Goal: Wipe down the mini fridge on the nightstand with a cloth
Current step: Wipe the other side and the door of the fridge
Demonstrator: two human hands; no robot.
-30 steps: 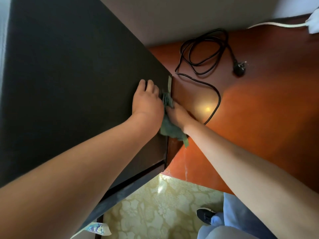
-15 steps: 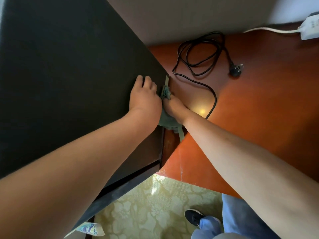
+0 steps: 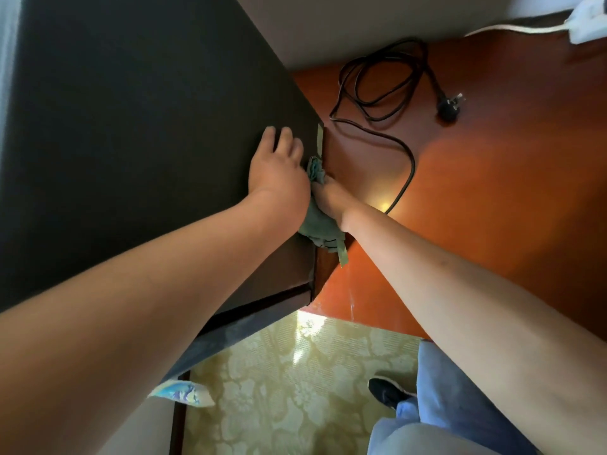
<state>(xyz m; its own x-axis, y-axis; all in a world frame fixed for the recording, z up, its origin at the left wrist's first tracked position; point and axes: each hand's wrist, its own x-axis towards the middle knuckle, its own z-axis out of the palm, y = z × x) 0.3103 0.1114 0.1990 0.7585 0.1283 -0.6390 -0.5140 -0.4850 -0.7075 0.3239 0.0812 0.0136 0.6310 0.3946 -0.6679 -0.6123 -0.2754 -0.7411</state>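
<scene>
Left hand [image 3: 277, 178]: fingers [image 3: 270, 137] straight and close together, laid flat on the dark top of the mini fridge [image 3: 131, 133], just short of its right edge at frame centre. Holds nothing.

Right hand [image 3: 330, 198]: reaches down alongside the fridge's right wall, just below that edge. Its fingers are hidden behind the left hand and the cloth [image 3: 320, 228], so cannot tell how they lie; the hand is against the cloth, and the cloth bunches above and below it, so the hand appears to hold it against the fridge side. The cloth is grey-green, crumpled, with a strip hanging down toward the lower centre.

The fridge fills the upper left of the frame and stands on the orange-brown surface [image 3: 492, 192] of the nightstand. The left forearm crosses the fridge top and blocks sight of the wiping spot.

Around: a black power cord [image 3: 377, 80] lies looped on the surface at upper centre, its plug [image 3: 448, 108] lying loose to the right. A white power strip [image 3: 588, 23] with white cable sits at the upper right corner. Bright glare patch on the surface near the cord's lower bend.

Below: patterned yellow-green floor [image 3: 279, 389], a dark shoe [image 3: 386, 394], light blue trouser leg [image 3: 437, 395], a blue-and-white printed wrapper [image 3: 180, 392] at lower left.
</scene>
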